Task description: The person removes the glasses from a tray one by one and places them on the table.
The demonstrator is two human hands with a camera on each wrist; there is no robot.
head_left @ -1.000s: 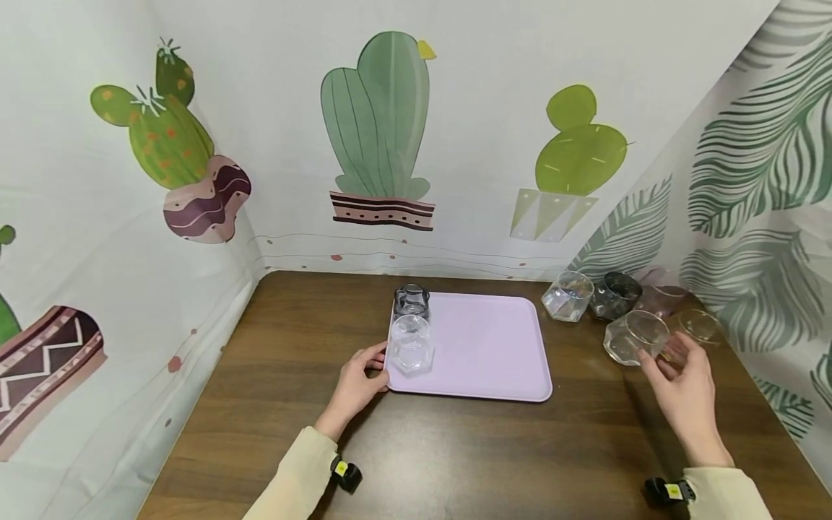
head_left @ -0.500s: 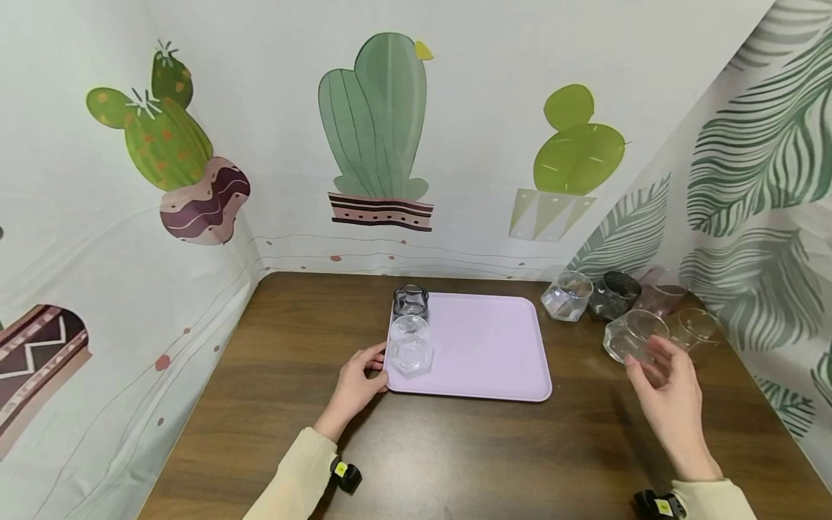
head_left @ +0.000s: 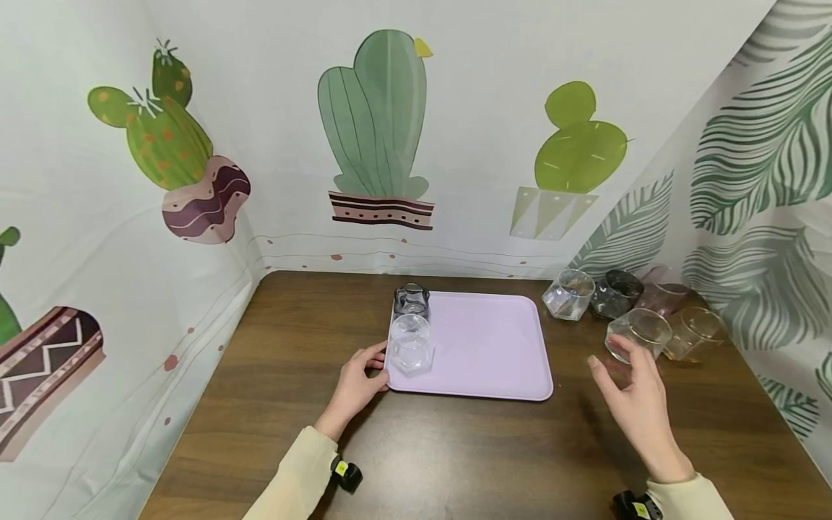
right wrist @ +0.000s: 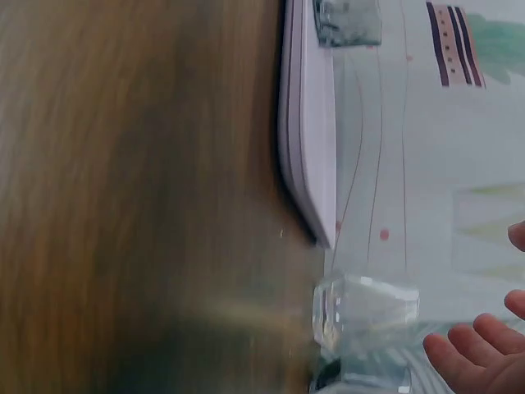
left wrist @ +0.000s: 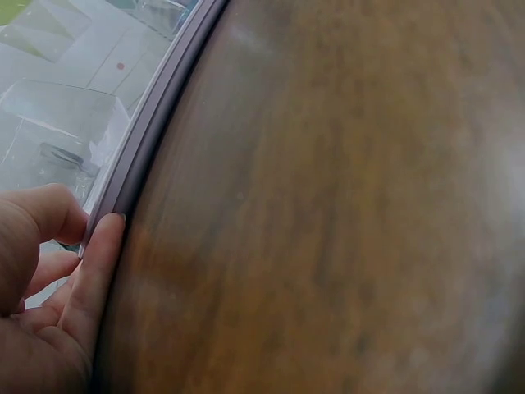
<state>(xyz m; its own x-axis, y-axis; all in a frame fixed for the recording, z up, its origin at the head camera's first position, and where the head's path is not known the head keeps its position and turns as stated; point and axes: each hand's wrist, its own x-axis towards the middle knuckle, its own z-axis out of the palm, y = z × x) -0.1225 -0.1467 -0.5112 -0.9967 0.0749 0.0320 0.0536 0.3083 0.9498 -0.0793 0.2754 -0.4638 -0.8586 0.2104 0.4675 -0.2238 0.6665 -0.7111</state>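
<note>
My left hand (head_left: 356, 381) pinches the left edge of a lilac tray (head_left: 490, 350); in the left wrist view its thumb and finger (left wrist: 100, 254) meet at the rim. On the tray's left side stand a dark grey glass (head_left: 412, 300) at the back and a clear glass (head_left: 412, 350) in front of it. My right hand (head_left: 640, 412) is empty, fingers spread apart, in front of a clear faceted glass (head_left: 627, 347). In the right wrist view only some fingertips (right wrist: 463, 341) show at the right edge.
Behind, at the table's right, stand another clear glass (head_left: 568, 296), a dark glass (head_left: 614, 297), a pinkish glass (head_left: 663, 289) and an amber-tinted glass (head_left: 692, 336). A patterned cloth (head_left: 481, 144) hangs behind the brown wooden table (head_left: 494, 455).
My right hand has moved left from beside the amber-tinted and clear glasses, and its thumb now points toward the tray. The left hand, tray and glasses have stayed in place.
</note>
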